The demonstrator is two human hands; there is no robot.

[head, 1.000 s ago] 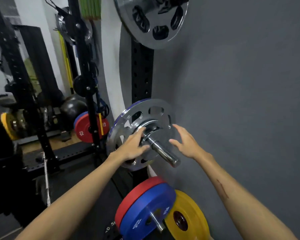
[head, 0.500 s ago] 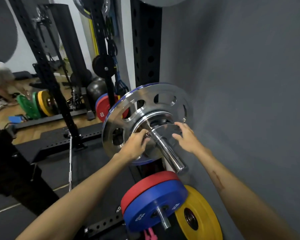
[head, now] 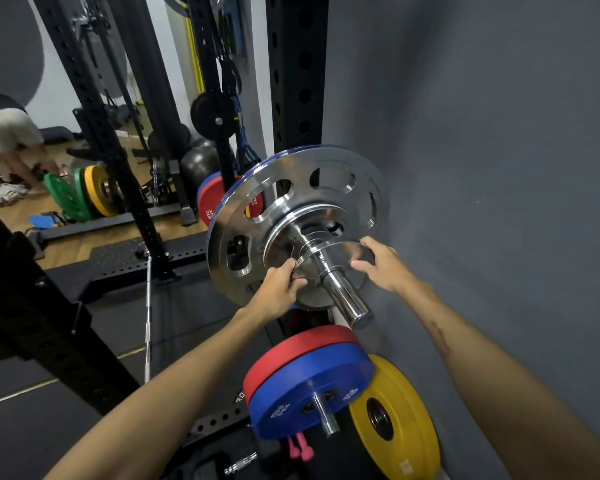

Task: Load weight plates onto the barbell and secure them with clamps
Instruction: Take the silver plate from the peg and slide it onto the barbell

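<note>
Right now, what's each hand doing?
Left hand: closed on the left edge of the small plate on the bar.
Right hand: partly open, fingers on the plate's right edge.

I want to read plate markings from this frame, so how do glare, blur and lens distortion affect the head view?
Head view: bright reflections streak the large chrome plate and sleeve end; wide-angle bending curves the rack upright and stretches both forearms; left hand and right hand look slightly soft; digits on the blue plate stay legible.
</note>
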